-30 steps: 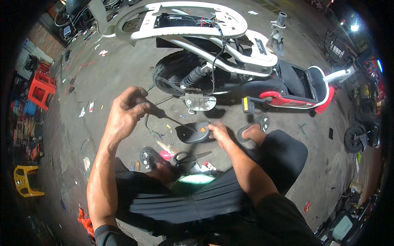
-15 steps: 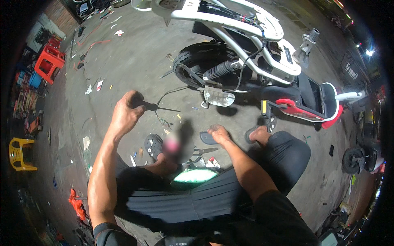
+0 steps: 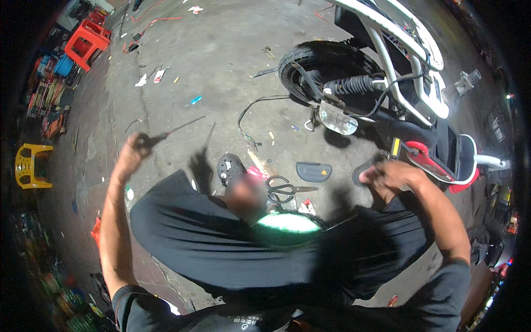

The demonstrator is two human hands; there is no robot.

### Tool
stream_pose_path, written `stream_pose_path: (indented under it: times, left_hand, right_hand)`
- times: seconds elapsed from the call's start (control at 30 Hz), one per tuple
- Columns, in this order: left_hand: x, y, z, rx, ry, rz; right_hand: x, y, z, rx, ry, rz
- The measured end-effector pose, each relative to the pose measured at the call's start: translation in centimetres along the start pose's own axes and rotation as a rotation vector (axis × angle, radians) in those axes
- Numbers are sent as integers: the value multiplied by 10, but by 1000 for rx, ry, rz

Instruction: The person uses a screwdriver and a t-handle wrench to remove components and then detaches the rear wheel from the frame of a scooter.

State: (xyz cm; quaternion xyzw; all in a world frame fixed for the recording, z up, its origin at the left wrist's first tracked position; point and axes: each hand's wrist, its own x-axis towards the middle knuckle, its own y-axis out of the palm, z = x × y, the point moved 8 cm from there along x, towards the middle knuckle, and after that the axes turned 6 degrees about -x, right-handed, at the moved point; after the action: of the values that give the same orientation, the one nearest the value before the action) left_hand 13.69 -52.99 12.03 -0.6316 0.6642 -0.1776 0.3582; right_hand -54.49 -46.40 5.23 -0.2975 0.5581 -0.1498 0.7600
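Note:
My left hand (image 3: 134,150) is closed on a thin screwdriver (image 3: 185,123), raised at the left with its shaft pointing up and right. My right hand (image 3: 401,174) is blurred by motion beside my right foot and below the yellow-edged pedal (image 3: 396,148); whether it holds anything is unclear. Between the hands, a dark grey moulded plastic piece (image 3: 313,170) with an orange mark lies on the floor, with black-handled scissors (image 3: 280,190) below it. Above them, a black cable (image 3: 241,119) runs from near the rear wheel (image 3: 298,74) of a white and red electric scooter (image 3: 412,50).
A red plastic stool (image 3: 86,41), blue bucket (image 3: 63,65) and yellow plastic chair (image 3: 33,166) stand along the left. A glowing green rounded object (image 3: 287,227) sits between my legs. Small scraps, red cord (image 3: 166,18) and a blue item (image 3: 196,99) lie on the floor.
The plastic piece, earlier in my right hand, now lies on the floor, and that hand has moved right. My left hand moved left with the screwdriver. The view has shifted, moving the scooter rightward.

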Motion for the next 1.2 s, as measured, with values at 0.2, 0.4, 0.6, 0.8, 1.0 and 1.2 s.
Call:
stream_pose_path:
  times: [0.2,0.4,0.6,0.8,1.0,1.2]
  left_hand:
    - [-89,126,7,-745,-233,1]
    - [-105,169,-16,-1200,-467,-158]
    - [-109,124,2,-1219,-504,-277]
    - [-121,79,-32,-990,-480,-311]
    - [-156,7,-145,-293,192,-337]
    - [-278,103,-198,37,817,2]
  right_hand:
    - [-94,31,-87,378,434,64]
    - [-107,11,-89,572,335,-281]
    - [-198,-14,-26,499,269,-889]
    - [-250,170,110,734,365,202]
    - [-186,119,142,304,-148,225]
    - [-88,-25,185,434,-472,-711]
